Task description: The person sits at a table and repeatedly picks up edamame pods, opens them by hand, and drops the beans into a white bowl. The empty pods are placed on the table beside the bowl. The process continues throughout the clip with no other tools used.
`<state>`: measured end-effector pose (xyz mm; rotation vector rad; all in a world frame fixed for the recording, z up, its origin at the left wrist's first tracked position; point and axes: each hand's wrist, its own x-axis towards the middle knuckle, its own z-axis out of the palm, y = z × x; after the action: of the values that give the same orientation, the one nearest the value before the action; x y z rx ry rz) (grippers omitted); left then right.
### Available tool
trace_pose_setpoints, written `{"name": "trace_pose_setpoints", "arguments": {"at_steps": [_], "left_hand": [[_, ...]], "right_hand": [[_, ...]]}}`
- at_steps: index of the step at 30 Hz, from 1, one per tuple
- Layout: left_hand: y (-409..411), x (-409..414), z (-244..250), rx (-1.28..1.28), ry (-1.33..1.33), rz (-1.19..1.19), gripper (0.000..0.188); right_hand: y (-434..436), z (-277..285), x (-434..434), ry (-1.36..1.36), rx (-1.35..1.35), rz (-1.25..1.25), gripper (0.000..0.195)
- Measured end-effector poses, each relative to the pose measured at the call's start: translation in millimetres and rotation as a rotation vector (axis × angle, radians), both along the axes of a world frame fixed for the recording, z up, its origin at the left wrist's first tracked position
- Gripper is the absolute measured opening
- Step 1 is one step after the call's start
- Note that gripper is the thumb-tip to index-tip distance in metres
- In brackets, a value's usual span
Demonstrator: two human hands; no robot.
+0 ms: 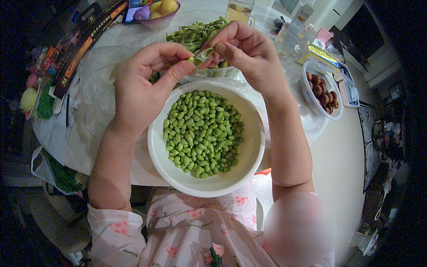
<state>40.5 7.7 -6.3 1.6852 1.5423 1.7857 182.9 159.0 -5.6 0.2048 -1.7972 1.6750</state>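
Above the far rim of a white bowl (155, 147), my left hand (150, 76) pinches a green soybean (190, 59) between thumb and forefinger. My right hand (247, 56) grips a split soybean pod (204, 57) by its right part; the pod's left end touches my left fingertips. Many shelled green soybeans (203, 133) lie in the bowl, which stands at the table's near edge. Behind my hands, a heap of unshelled pods (196, 33) rests in a clear container, partly hidden by my fingers.
A glass mug of pale drink (238, 15) and a purple bowl of yellow fruit (156, 20) stand at the back. To the right are a glass pitcher (288, 41) and a white bowl of brown-red fruit (310, 96). A crumpled plastic bag (100, 76) and a long dark box (88, 46) lie left.
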Motion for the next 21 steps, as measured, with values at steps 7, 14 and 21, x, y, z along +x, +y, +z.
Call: {"name": "trace_pose_setpoints", "arguments": {"at_steps": [7, 14, 21], "left_hand": [[6, -7, 5, 0.199, 0.245, -0.088, 0.01], [-4, -18, 19, 0.205, 0.679, 0.076, 0.014], [-19, -37, 24, -0.465, 0.155, 0.056, 0.016]], "right_hand": [[5, 5, 5, 0.001, 0.012, -0.115, 0.012], [18, 1, 1, 0.041, 0.012, -0.541, 0.013], [35, -8, 1, 0.086, 0.273, -0.922, 0.014]]}}
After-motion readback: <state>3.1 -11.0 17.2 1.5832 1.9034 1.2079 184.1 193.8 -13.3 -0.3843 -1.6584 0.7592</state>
